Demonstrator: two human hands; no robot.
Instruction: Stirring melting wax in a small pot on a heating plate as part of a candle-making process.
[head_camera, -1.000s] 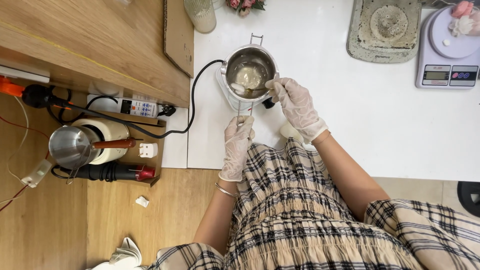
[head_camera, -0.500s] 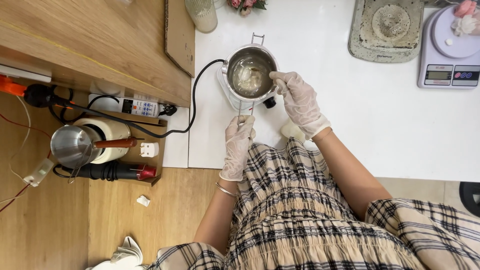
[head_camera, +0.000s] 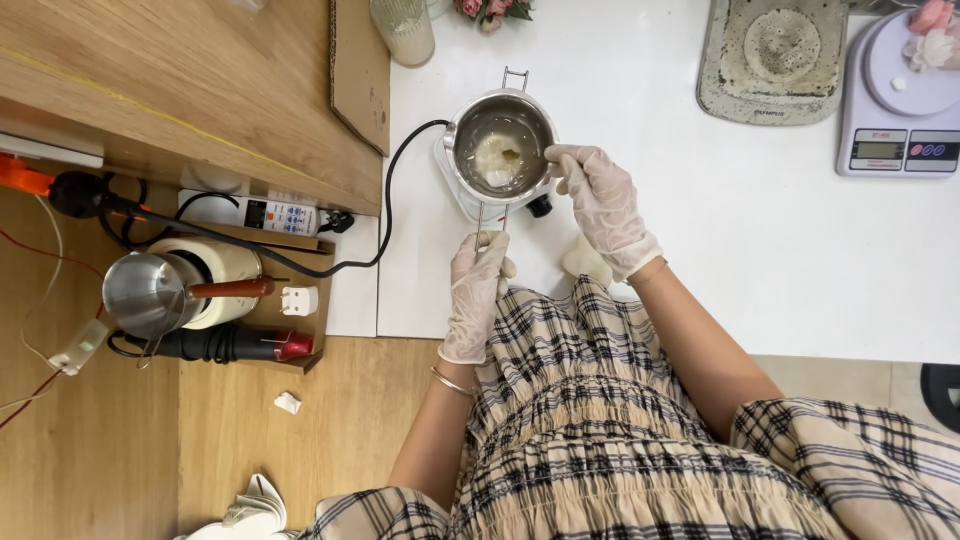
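A small steel melting pot (head_camera: 470, 172) sits on a white electric hot plate (head_camera: 447, 196) on the white table (head_camera: 720, 230). Pale lumps float in clear liquid inside it. My gloved left hand (head_camera: 474, 288) grips the pot's wire handle (head_camera: 491, 217) at the near side. My gloved right hand (head_camera: 601, 205) is at the pot's right rim, fingers pinched on a thin stirring stick (head_camera: 527, 156) that reaches into the liquid.
A black cord (head_camera: 385, 205) runs left to a power strip (head_camera: 268, 213). A second steel pot (head_camera: 148, 292) and a white plug (head_camera: 297, 300) lie on the wooden shelf. A grey tray (head_camera: 772, 62), a digital scale (head_camera: 900, 95) and a glass jar (head_camera: 403, 30) stand farther back.
My right hand has shifted slightly right and the stick has swept through the pot; the pale lumps have moved about in the liquid. My left hand stays on the handle.
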